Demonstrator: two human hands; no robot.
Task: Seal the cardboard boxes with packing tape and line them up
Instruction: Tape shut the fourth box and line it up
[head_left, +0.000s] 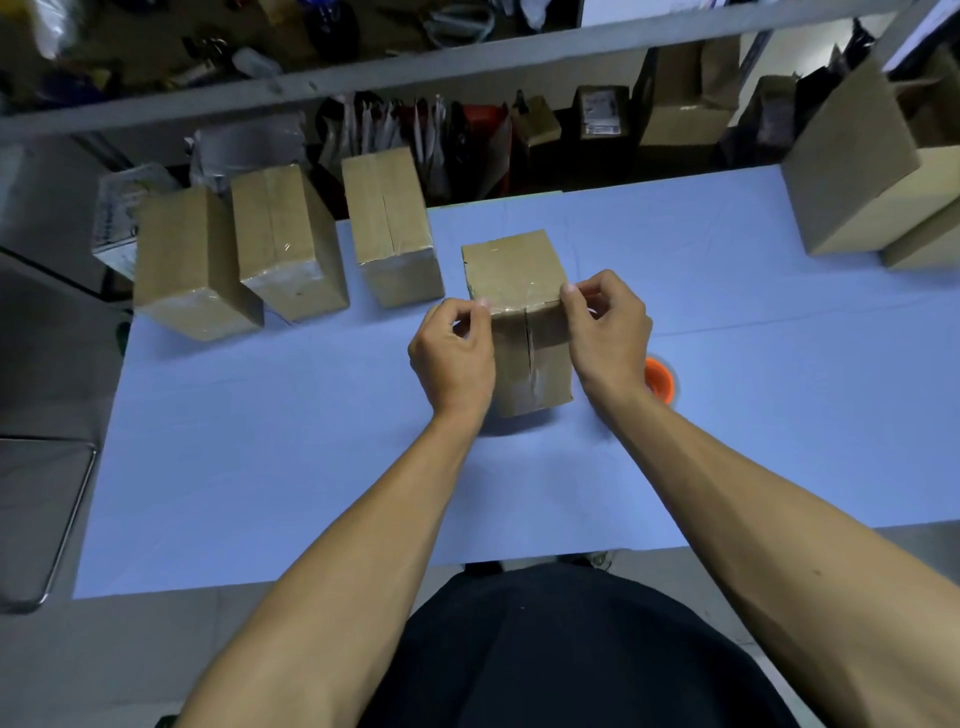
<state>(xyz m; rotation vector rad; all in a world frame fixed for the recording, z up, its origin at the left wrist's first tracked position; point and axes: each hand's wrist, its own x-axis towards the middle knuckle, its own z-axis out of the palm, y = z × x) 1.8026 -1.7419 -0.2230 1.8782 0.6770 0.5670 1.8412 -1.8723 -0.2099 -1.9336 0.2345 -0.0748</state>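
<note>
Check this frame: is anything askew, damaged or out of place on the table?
Nothing looks damaged or spilled. The three boxes at the far left edge are not squared up: each sits at a slightly different angle. The box being worked on stands apart from that row, both hands pinching tape at its top edge.

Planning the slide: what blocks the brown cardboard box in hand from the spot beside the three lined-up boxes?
Nothing visible. The brown cardboard box in hand faces bare blue table up to the nearest lined-up box; the orange tape roll lies on the opposite side.

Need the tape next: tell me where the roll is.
In the head view, the orange tape roll lies on the blue table, just right of the right hand.
</note>
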